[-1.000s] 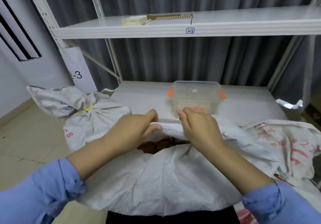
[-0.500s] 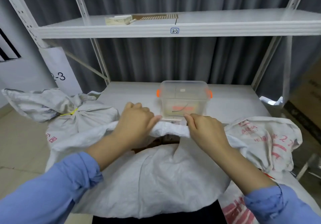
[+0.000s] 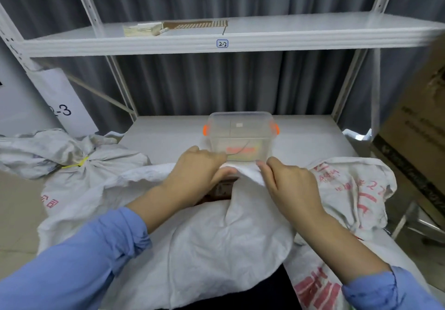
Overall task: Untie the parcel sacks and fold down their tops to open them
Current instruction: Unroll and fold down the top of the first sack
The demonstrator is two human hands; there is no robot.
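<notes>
The white woven sack [image 3: 216, 249] is lying untied on the lower shelf [image 3: 166, 136] directly in front of the person, its mouth gaping just enough to show brown parcels [image 3: 222, 189] inside. Both hands are gripping the far rim [image 3: 245, 171] of that mouth. The left hand [image 3: 195, 172] is curling over the cloth with knuckles up, while the right hand [image 3: 286, 184] is pinching the rim just beside it, fingertips hidden behind the fabric.

Compared with a second ago, the left hand is turning further over the edge, the two hands are drawing slightly apart, and less of the opening is showing past the left forearm. That suggests the top is now being rolled outward, so this sack's fold-down looks under way but not finished.

To the left, a second sack [image 3: 101, 163] is still sitting cinched by a yellow tie [image 3: 77, 164], so it is awaiting untying. To the right, a red-printed sack [image 3: 349, 189] is slumping beside the open one, its mouth not visible.

Just behind the hands, a clear plastic box [image 3: 240, 131] with orange latches is standing on the shelf. A cardboard carton [image 3: 419, 129] is leaning in at the right edge.
</notes>
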